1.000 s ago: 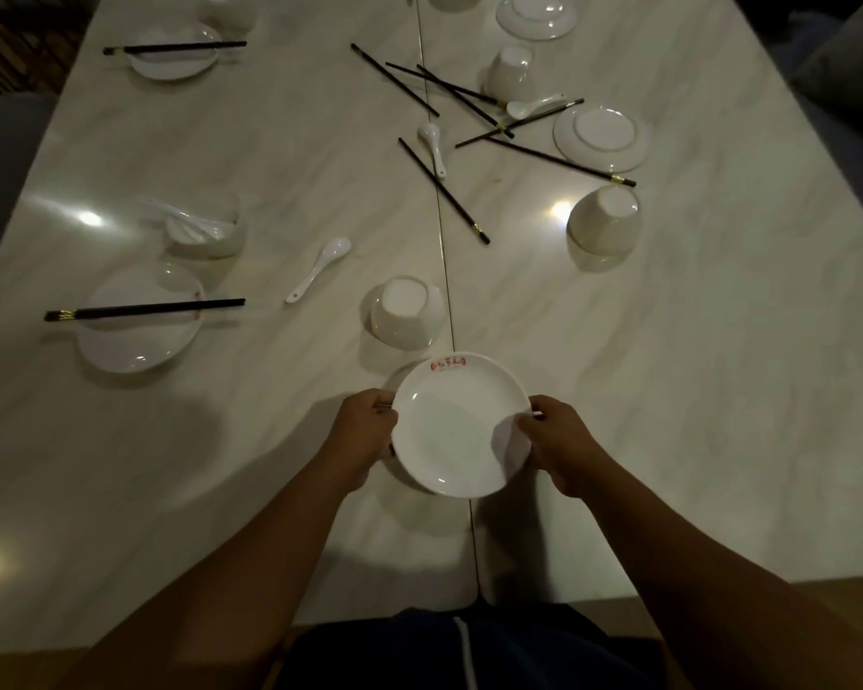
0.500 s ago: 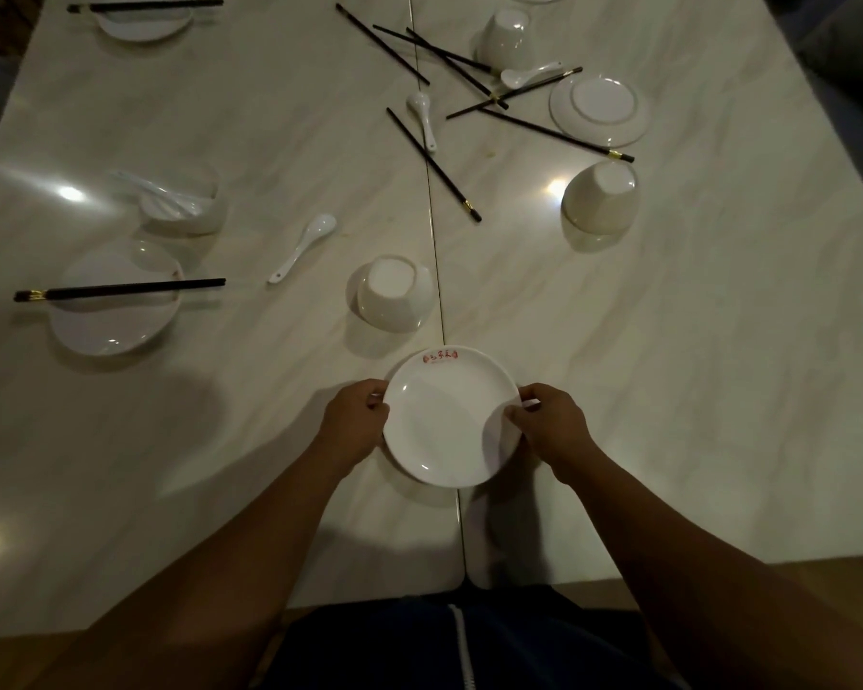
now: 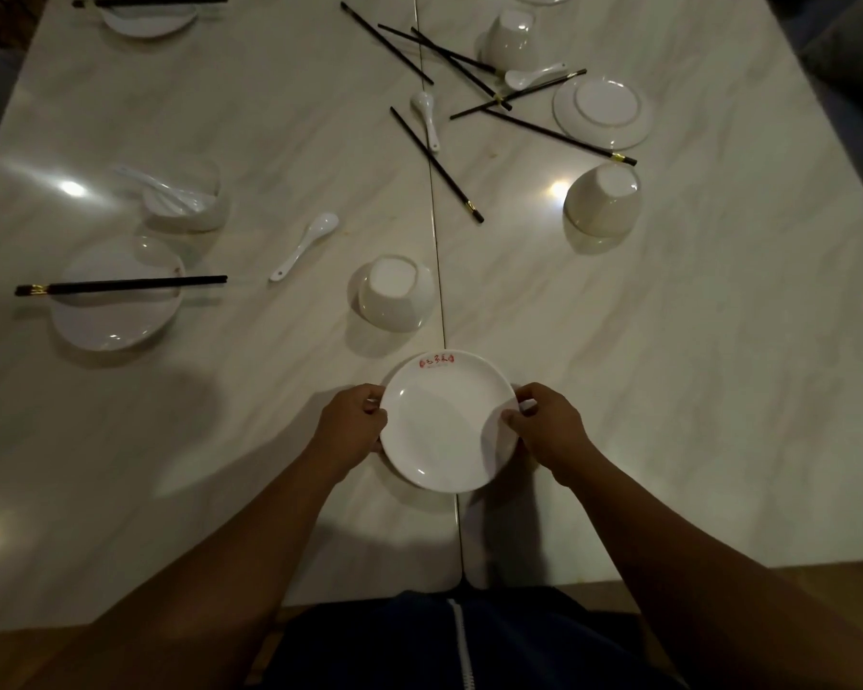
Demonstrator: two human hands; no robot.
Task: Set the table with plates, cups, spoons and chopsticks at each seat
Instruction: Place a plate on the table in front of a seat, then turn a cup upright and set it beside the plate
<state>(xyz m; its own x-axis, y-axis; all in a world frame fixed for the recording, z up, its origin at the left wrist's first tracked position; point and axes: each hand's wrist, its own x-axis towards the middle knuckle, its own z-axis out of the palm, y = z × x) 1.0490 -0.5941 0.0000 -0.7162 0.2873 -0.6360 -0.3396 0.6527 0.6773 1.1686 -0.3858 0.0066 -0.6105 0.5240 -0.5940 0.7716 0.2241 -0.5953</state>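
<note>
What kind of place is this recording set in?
Probably a restaurant dining room: a long marble-look table, matching white plates, one with a red printed logo, and black gold-tipped chopsticks.

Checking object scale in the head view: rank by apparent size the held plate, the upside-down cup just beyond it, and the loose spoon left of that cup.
1. Held plate, nearest the camera, so partly perspective.
2. Upside-down cup.
3. Spoon.
</note>
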